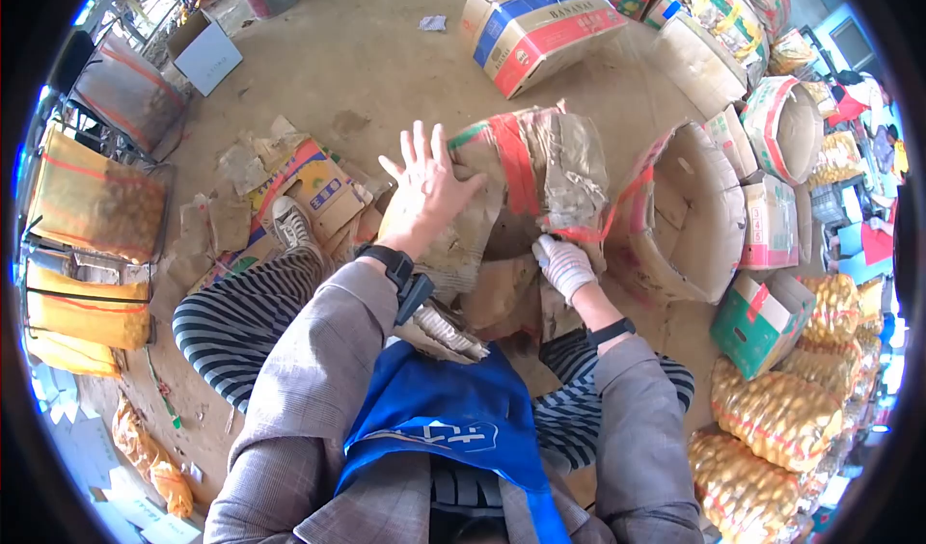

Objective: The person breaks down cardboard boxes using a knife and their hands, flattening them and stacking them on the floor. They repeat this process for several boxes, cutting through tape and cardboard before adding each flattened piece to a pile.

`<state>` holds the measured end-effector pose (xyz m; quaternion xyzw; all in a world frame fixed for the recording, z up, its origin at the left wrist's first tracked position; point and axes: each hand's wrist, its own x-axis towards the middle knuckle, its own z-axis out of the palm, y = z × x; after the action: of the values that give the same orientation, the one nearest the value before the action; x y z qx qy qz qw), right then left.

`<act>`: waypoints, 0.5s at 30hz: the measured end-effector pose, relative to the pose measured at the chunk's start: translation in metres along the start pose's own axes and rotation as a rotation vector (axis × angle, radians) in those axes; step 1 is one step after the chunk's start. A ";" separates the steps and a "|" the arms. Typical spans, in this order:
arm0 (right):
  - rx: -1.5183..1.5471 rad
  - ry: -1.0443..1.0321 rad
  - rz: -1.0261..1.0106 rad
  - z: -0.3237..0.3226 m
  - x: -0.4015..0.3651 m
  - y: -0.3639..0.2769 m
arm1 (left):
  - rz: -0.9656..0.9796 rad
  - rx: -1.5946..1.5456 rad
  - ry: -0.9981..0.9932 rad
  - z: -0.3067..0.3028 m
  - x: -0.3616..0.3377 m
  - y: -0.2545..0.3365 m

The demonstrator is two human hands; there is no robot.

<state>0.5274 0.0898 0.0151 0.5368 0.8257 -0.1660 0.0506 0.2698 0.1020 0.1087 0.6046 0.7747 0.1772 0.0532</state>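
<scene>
A worn, torn cardboard box (574,163) with red and green tape stands between my knees, its ragged flaps bent outward. My bare left hand (427,192) lies against the box's left flap with its fingers spread. On my right hand (565,266) is a white knitted glove; its fingers are closed at the front edge of the box, near a strip of red tape, and what they grip is too small to make out. Below the hands, a rough corrugated edge (444,334) rests above my blue apron (444,409).
Flattened cardboard (318,192) lies by my left shoe. An open round-sided carton (690,216) stands at the right, a banana box (540,23) ahead. Filled net sacks (776,419) line the right side, yellow sacks (96,197) the left. People are at the far right.
</scene>
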 end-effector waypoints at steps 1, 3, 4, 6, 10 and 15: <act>0.046 0.103 -0.048 0.004 0.001 0.004 | -0.052 0.009 -0.007 0.001 -0.001 0.000; 0.089 0.044 0.024 -0.007 0.002 -0.010 | -0.103 -0.042 0.025 0.006 0.005 -0.001; 0.239 0.178 -0.045 0.021 0.015 -0.002 | -0.138 -0.108 -0.013 0.009 0.007 -0.004; 0.820 0.312 -0.039 0.035 0.028 -0.015 | -0.254 -0.217 -0.127 0.007 0.009 -0.006; 1.957 -0.030 0.249 0.014 0.038 -0.065 | -0.355 -0.261 -0.247 0.014 -0.007 -0.029; 2.160 0.031 0.252 -0.024 0.047 -0.115 | -0.226 -0.176 -0.277 -0.005 -0.029 -0.056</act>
<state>0.4061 0.0960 0.0502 0.3808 0.1834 -0.7913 -0.4418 0.2247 0.0621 0.0907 0.5253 0.8044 0.1525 0.2316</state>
